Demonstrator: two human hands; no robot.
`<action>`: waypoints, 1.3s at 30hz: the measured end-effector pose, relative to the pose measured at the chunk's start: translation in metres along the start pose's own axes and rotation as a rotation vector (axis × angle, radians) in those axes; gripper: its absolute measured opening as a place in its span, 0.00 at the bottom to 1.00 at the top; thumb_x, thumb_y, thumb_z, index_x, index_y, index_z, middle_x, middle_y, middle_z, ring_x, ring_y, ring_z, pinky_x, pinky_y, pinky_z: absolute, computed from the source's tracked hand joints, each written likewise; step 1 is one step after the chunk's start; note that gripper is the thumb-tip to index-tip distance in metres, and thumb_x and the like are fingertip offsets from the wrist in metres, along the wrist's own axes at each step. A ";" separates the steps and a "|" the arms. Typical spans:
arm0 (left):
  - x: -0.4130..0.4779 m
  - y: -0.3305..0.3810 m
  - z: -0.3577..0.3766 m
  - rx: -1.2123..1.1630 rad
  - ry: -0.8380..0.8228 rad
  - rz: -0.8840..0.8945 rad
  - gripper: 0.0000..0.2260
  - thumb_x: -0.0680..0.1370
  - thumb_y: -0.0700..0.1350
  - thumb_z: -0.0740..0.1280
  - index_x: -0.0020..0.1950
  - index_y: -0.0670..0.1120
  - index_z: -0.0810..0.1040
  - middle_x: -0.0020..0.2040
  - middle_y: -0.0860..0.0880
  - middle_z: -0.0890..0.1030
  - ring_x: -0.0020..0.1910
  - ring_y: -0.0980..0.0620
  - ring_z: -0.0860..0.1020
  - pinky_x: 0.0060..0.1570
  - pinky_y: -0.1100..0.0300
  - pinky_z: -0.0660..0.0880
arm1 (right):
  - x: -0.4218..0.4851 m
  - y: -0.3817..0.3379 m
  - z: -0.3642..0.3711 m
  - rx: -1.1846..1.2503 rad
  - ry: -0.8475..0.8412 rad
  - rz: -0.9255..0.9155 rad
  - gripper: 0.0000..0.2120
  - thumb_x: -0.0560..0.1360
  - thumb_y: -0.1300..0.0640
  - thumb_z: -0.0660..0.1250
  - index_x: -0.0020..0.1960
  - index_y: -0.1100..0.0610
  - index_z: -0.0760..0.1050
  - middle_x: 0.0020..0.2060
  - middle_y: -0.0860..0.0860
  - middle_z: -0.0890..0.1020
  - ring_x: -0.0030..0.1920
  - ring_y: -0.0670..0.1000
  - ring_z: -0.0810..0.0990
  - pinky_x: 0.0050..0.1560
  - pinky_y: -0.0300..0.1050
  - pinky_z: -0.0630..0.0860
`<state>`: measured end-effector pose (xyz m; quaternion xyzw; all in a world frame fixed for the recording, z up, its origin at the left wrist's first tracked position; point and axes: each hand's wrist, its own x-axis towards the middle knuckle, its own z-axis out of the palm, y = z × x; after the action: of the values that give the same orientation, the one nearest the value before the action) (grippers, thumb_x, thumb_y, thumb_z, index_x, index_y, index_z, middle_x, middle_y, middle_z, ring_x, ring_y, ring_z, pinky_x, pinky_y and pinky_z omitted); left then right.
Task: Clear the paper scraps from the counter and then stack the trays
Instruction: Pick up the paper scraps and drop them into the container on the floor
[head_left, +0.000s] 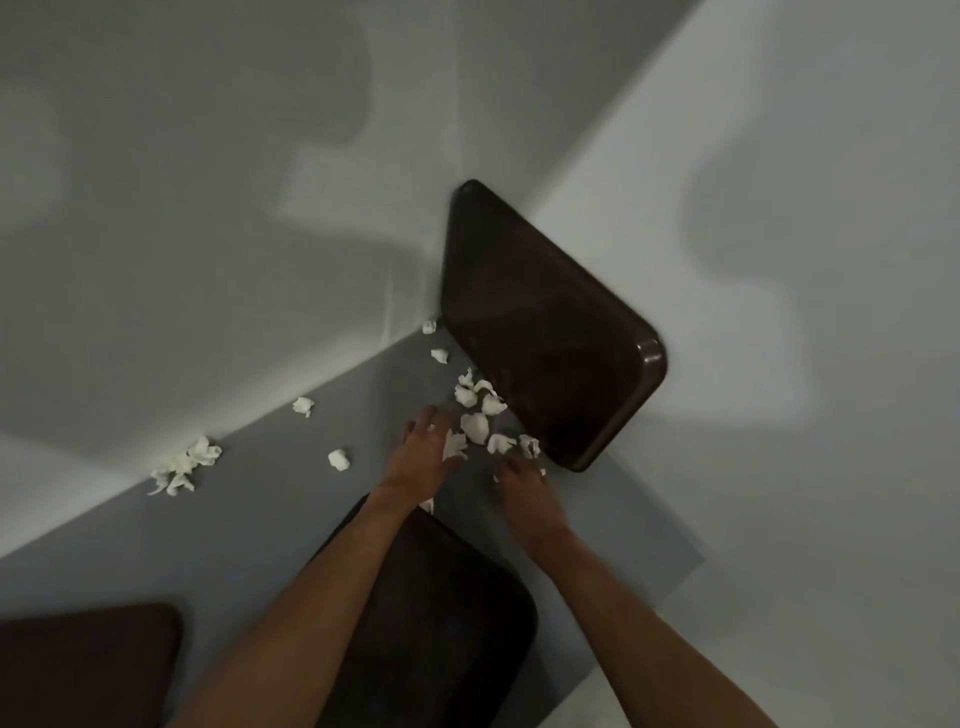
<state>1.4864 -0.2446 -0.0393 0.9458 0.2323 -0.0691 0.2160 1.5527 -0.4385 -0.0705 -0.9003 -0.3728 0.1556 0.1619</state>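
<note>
Reaching left hand (423, 460): fingers spread, touching paper scraps (475, 423) beside far tray (545, 322), 1 o'clock.
Right hand (527, 496): fingers bent at paper scraps, grip unclear.
Bench (249, 530): near tray (447, 634) 6 o'clock, side tray (88, 670) 8 o'clock.

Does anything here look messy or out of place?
Yes. Torn white paper scraps litter the grey counter: most lie beside the far tray, by the left hand and right hand; a pile sits against the wall. The near tray and leftmost tray lie apart, unstacked.
</note>
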 end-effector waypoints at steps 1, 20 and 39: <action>0.003 0.000 0.004 -0.003 -0.031 0.009 0.31 0.78 0.49 0.72 0.79 0.54 0.65 0.78 0.45 0.64 0.72 0.37 0.69 0.70 0.44 0.70 | -0.003 0.002 0.005 0.007 0.011 -0.025 0.15 0.70 0.66 0.79 0.57 0.60 0.85 0.59 0.61 0.83 0.60 0.64 0.84 0.57 0.56 0.84; -0.076 0.058 -0.007 -0.173 0.175 -0.029 0.08 0.79 0.37 0.69 0.54 0.44 0.86 0.46 0.47 0.84 0.46 0.51 0.81 0.52 0.62 0.76 | -0.080 0.029 -0.028 0.419 0.096 0.163 0.05 0.83 0.51 0.69 0.58 0.47 0.81 0.48 0.40 0.80 0.47 0.38 0.79 0.45 0.33 0.69; -0.476 0.011 -0.026 -0.460 0.640 -0.603 0.04 0.74 0.49 0.78 0.45 0.54 0.85 0.33 0.56 0.81 0.35 0.57 0.79 0.37 0.68 0.70 | -0.263 -0.174 -0.042 0.720 -0.026 -0.271 0.05 0.77 0.52 0.77 0.52 0.49 0.85 0.43 0.40 0.87 0.47 0.37 0.84 0.49 0.29 0.78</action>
<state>1.0724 -0.4369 0.0977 0.7382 0.5593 0.2185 0.3074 1.2847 -0.5192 0.0804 -0.7263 -0.4122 0.2651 0.4820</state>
